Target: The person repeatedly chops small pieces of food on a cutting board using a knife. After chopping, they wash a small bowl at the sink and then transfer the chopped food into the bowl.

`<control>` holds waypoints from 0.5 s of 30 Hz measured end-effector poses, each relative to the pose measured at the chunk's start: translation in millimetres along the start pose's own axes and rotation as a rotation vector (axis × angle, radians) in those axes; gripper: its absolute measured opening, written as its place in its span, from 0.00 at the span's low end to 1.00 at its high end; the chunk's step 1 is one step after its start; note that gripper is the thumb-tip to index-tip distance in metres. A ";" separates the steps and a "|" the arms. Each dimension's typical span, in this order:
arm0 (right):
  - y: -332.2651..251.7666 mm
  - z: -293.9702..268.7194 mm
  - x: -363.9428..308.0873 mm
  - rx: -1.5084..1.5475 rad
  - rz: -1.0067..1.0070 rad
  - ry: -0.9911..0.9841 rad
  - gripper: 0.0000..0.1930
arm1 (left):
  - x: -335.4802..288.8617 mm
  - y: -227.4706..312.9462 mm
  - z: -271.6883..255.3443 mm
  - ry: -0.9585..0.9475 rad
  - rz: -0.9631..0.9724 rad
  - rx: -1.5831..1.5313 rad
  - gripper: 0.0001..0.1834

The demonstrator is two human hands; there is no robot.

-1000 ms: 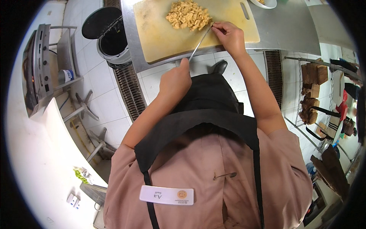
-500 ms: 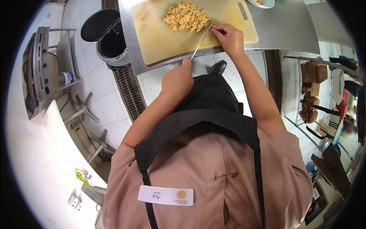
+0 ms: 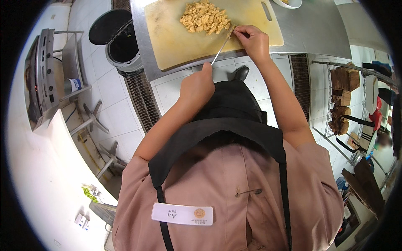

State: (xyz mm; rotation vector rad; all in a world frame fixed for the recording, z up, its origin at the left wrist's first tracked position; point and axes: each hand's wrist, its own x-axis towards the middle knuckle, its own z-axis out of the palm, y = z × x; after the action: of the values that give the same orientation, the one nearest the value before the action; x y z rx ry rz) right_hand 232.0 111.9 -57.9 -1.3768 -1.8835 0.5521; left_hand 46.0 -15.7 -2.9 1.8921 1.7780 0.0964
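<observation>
in the head view, the person's left hand (image 3: pixel 197 85) is closed in a fist around the near end of a thin metal blade (image 3: pixel 220 53), in front of the table's near edge, and the handle is hidden in the palm. the blade slants up and away to the right, crossing the near edge of a yellowish cutting board (image 3: pixel 167 46). the right hand (image 3: pixel 255 42) is above the board, its thumb and forefinger pinched together on 1 small tan piece (image 3: pixel 230 32) at the blade's tip. just beyond the tip, toward the board's far side, lies a loose pile of tan pieces (image 3: pixel 204 17), apart from both hands

the board rests on a steel table (image 3: pixel 310 33), with a slot cut near its right end, and a white bowl (image 3: pixel 293 4) stands beyond that end, partly out of view. to the left of the table is a bin (image 3: pixel 125 65) with its black lid (image 3: pixel 106 28) swung open. the person wears a black apron (image 3: pixel 226 100) over a dusty pink shirt (image 3: pixel 209 175), and 1 black shoe (image 3: pixel 240 73) shows on the white tiles (image 3: pixel 111 104)
</observation>
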 end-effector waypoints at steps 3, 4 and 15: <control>-0.2 0.3 -2.0 0.045 0.013 0.024 0.07 | 11.7 2.1 2.6 0.031 0.023 0.006 0.10; -1.3 -0.3 -2.0 0.059 0.026 0.031 0.07 | 12.5 2.9 0.4 0.042 0.027 0.004 0.08; 1.8 -3.3 -3.8 -0.007 -0.015 -0.002 0.08 | 3.2 -0.6 8.3 0.003 0.024 -0.007 0.11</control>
State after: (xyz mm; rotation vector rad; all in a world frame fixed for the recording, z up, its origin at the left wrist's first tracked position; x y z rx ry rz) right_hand 236.2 108.8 -58.2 -1.3664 -1.8982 0.5401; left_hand 49.2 -15.5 -11.3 1.9096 1.7548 0.1142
